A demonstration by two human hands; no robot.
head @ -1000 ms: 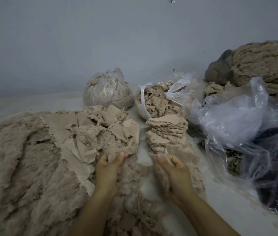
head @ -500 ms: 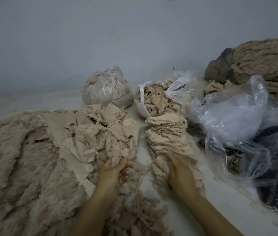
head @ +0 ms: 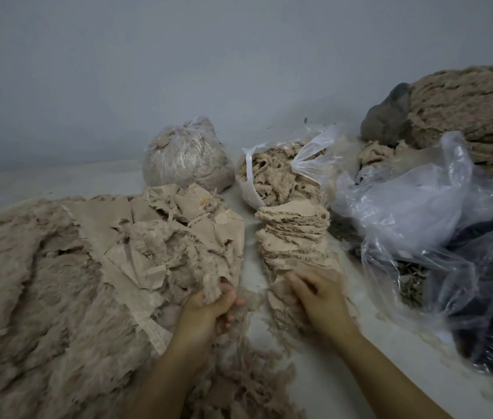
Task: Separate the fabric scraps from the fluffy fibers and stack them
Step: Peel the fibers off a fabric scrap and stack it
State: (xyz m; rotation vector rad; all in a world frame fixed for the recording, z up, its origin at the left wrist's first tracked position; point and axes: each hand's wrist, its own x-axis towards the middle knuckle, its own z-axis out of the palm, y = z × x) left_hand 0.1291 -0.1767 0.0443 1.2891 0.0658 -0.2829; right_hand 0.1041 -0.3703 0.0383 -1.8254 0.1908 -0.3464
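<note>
A big heap of beige fluffy fibers [head: 27,291] covers the left of the white table [head: 375,376], with loose fabric scraps [head: 178,234] mixed on its right side. To the right lies a long stack of flat beige scraps [head: 293,228]. My left hand [head: 209,309] grips a fluffy scrap at the heap's lower right edge. My right hand [head: 318,294] rests on the near end of the stack, fingers curled on the top scraps. More torn fluff [head: 239,382] lies between my forearms.
An open plastic bag of scraps [head: 272,173] stands behind the stack, a tied bag of fibers [head: 184,155] beside it. Large clear plastic bags [head: 420,219] with dark contents fill the right. A big beige fiber bundle [head: 475,116] sits at the back right against the wall.
My right hand carried a scrap forward and set it on the near end of the stack. My left hand shifted slightly and took hold of another fluffy piece at the heap's edge.
</note>
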